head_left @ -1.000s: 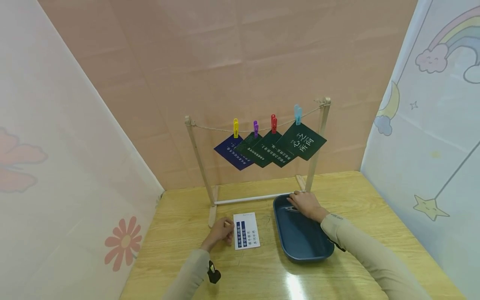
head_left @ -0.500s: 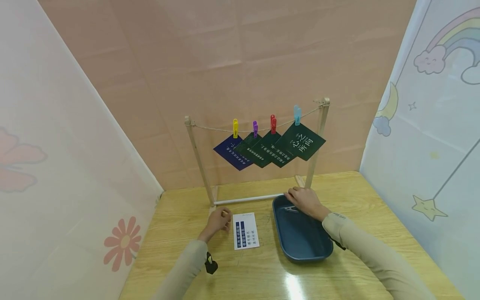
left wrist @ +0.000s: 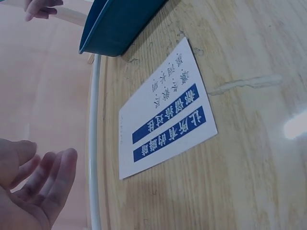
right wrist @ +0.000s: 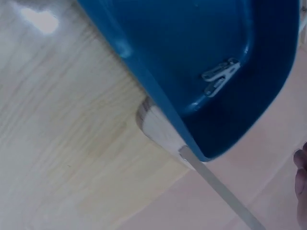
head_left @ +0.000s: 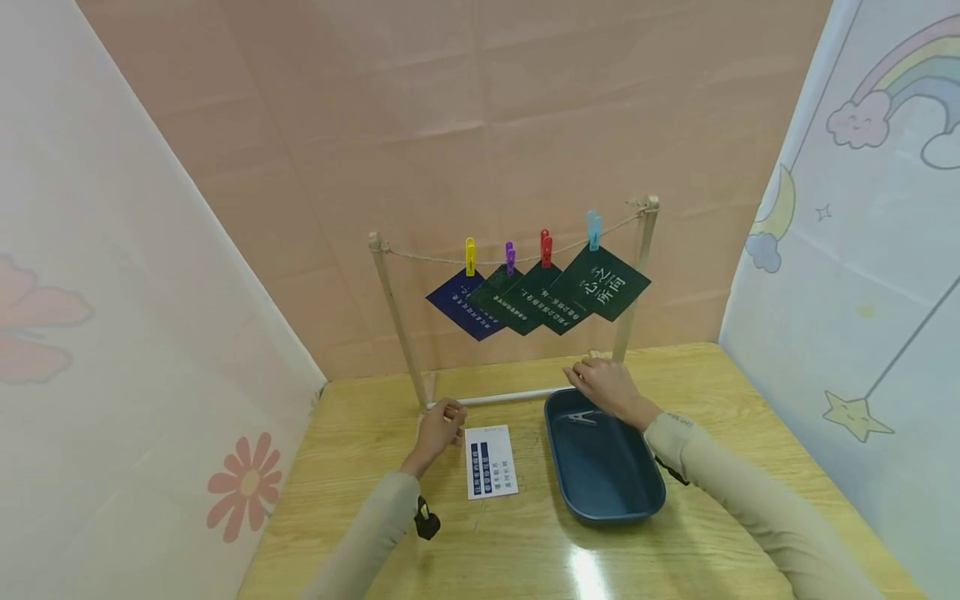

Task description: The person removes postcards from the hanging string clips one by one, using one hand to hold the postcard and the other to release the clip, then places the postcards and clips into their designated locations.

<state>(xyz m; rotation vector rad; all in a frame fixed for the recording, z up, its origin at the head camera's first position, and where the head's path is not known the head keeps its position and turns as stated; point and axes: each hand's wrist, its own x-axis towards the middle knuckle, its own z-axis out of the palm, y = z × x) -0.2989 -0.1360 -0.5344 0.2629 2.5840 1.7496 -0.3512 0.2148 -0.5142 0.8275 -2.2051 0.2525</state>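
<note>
My left hand [head_left: 441, 427] hovers beside the far left corner of a white printed card [head_left: 491, 463] that lies flat on the table. In the left wrist view, its fingers [left wrist: 60, 177] are loosely bent with nothing between them. My right hand [head_left: 609, 387] is raised over the far end of a dark blue tray [head_left: 572, 507], its fingers relaxed, and no held thing shows. Inside the tray lies one pale grey clothespin [right wrist: 221, 76]. Only some fingertips [right wrist: 301, 182] of that hand appear in the right wrist view.
Behind the tray stands a wooden frame [head_left: 396, 325] with a string [head_left: 420, 257]. Dark cards hang from it by yellow [head_left: 470, 257], purple [head_left: 510, 258], red [head_left: 546, 248] and light blue clothespins [head_left: 594, 230]. A white rod [head_left: 502, 398] joins the posts low down.
My right hand has lifted away from the tray's far rim. My left hand has moved up and away from the card's side. Card, tray and clothespins stay put.
</note>
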